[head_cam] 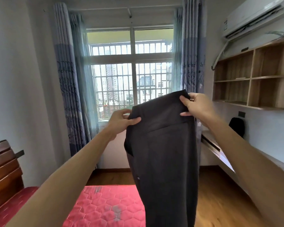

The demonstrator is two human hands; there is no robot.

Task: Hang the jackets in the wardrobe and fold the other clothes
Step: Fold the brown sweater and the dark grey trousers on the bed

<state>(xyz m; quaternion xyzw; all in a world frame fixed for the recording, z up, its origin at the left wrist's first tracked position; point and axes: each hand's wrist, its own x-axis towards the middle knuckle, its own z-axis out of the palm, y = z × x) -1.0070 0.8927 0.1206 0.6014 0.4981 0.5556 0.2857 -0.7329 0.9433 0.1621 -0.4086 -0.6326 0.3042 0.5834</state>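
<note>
- While both arms reach forward, I see the red quilted mattress [105,208] nearest, low in view, with the dark wooden bed frame [5,169] at its left.
- Dark trousers [164,154] hang upright in front of me, their lower part covering the mattress's right edge and some wooden floor [220,202].
- My left hand [121,120] has its grip pinching the waistband's left corner, thumb on the front.
- My right hand [197,104] pinches the right corner, held higher, so the waistband tilts.
- A table [269,161] runs along the right wall, below wooden shelves [252,79].
- Farthest stand the barred window [133,79] and blue curtains [69,82].
</note>
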